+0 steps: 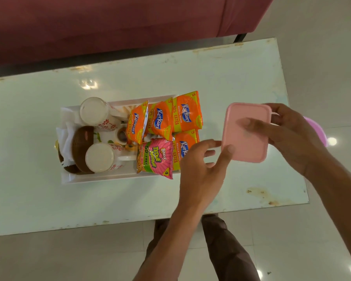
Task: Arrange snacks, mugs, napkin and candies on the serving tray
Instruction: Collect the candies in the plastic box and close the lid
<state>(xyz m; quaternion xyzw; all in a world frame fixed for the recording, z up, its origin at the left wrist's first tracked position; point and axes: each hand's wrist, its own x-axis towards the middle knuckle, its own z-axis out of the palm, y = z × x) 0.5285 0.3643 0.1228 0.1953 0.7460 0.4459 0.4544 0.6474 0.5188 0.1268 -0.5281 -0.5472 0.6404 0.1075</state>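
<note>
Five snack packets point(162, 126) already sit on the right half of the white tray point(101, 178), with two mugs point(97, 114) and the napkin point(66, 130) tucked in at the left, so most of it looks done imo. Candies are what's left, and I can't spot any for sure. Just right of the tray, above the surface point(130, 199), the right hand point(292, 134) has its grip clamped on a pink box point(245, 138). The left hand point(201, 169) is loose, thumb touching the box's near corner.

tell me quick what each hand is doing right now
left hand: open, fingers spread, thumb touching the edge of the pink box
right hand: holding the pink box
</note>
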